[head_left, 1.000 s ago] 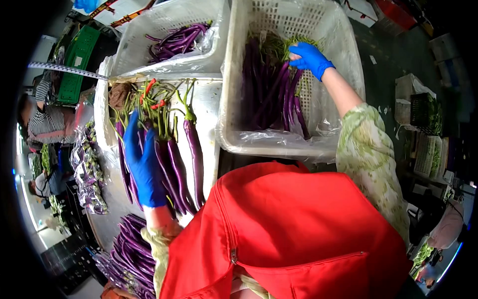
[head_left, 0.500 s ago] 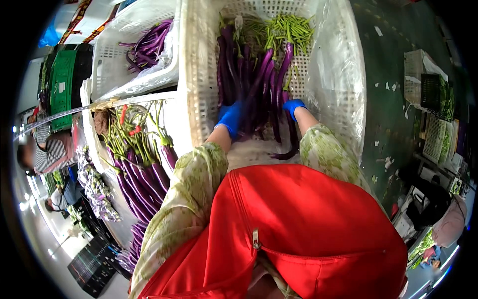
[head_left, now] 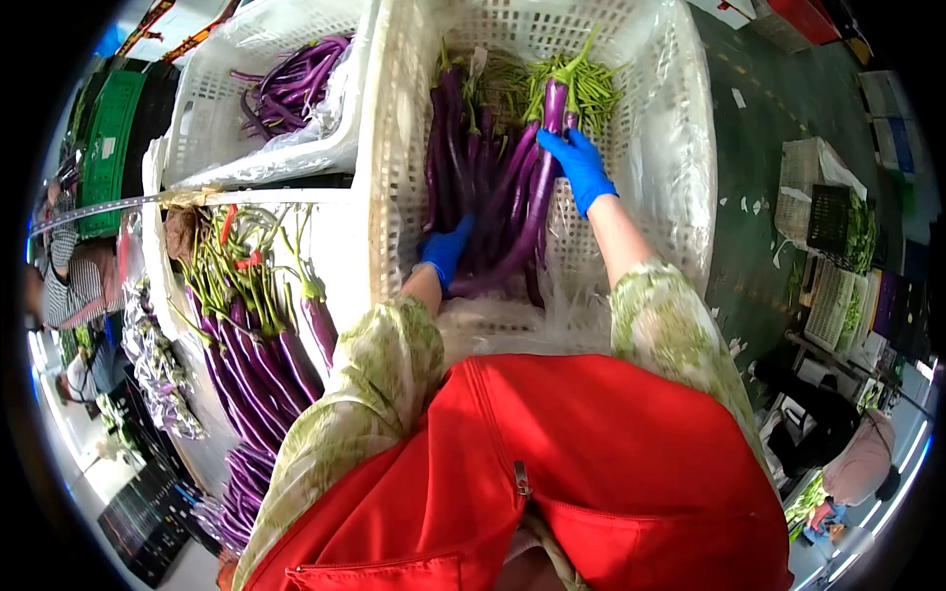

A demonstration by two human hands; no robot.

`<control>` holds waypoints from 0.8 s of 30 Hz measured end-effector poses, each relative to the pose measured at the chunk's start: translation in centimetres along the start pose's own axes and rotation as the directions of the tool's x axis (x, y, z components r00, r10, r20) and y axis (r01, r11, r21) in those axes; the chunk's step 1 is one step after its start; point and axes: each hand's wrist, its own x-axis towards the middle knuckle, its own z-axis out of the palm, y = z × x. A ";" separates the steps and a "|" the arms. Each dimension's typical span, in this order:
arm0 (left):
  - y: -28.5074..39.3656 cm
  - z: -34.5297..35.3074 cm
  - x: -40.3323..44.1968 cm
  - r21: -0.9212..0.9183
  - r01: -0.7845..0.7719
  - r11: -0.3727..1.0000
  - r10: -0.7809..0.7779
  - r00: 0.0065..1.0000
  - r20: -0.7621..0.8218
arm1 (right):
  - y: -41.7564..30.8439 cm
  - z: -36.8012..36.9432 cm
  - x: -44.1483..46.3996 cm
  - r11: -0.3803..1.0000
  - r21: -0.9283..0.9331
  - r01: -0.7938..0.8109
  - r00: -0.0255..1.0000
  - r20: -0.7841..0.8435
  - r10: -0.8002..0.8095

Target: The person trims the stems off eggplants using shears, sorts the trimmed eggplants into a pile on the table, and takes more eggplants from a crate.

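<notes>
The right hand [head_left: 581,172], in a blue glove, is closed narrowly around the upper part of a long eggplant [head_left: 537,212], just below its green cap. That eggplant's long axis runs from far to near: its stem end points far and slightly right, and its body curves down to the near left, toward the other hand. The left hand [head_left: 448,246], also gloved in blue, is at the near left of the heap, beside the eggplant's lower end and touching the dark eggplants [head_left: 448,148]; its fingers are partly hidden and blurred, so I cannot tell whether it grips anything. The right hand is nearer the stem end, the left hand nearer the tip.

Both hands are inside a large white crate [head_left: 680,177] lined with clear plastic. Beyond the right hand, at the far side, lies a pile of thin green pieces [head_left: 599,94]. Left of the crate, a row of eggplants [head_left: 251,369] lies on a pale surface, with red peppers [head_left: 229,224] among the stems. Farther off, a smaller crate [head_left: 266,167] holds more purple eggplants [head_left: 301,84].
</notes>
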 end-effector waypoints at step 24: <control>5.5 1.2 -6.0 -0.553 -0.048 0.832 0.272 0.904 0.330 | 11.9 -2.6 0.7 0.691 0.193 -0.696 0.680 0.484 0.550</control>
